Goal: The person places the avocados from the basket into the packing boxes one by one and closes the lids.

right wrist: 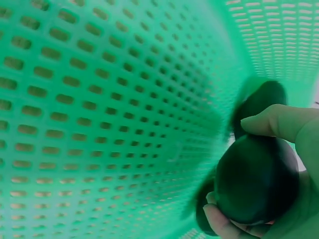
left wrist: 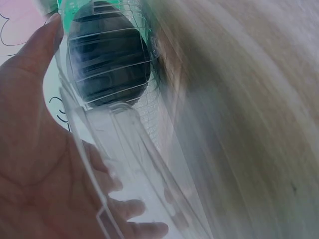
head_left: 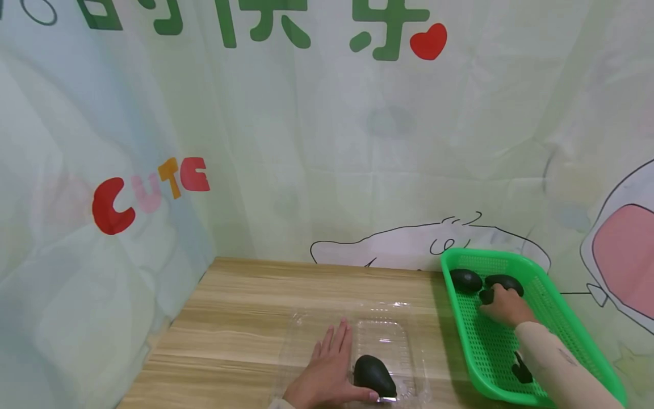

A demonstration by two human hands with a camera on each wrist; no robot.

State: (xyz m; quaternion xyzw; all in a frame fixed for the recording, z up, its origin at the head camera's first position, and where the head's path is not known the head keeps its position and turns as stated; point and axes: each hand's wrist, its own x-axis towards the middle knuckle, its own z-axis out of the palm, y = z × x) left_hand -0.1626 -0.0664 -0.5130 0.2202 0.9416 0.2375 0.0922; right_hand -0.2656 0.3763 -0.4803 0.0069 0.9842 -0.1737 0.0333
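Head view: dark, pear-shaped fruit (head_left: 374, 376) lying in clear container (head_left: 385, 339) on bench (head_left: 230, 318); left hand (head_left: 329, 369) resting spread on container beside it, fingers straight. Right hand (head_left: 507, 307) reaching into green basket (head_left: 485, 352). Left wrist view: same pear-shaped fruit showing blackish, rounded through ribbed container. Right wrist view: right hand gripping plump, smooth, near-black fruit (right wrist: 256, 179); neighbouring fruit (right wrist: 269, 94) lying just beside thumb.

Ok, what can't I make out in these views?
Head view: part of the held dark fruit, covered by the right hand.
Head view: what the dark shape is; the right sleeve covers part.
Head view: part of the near rim of the green basket, behind that sleeve.
Left wrist view: part of the clear container, cut off by the bottom edge.
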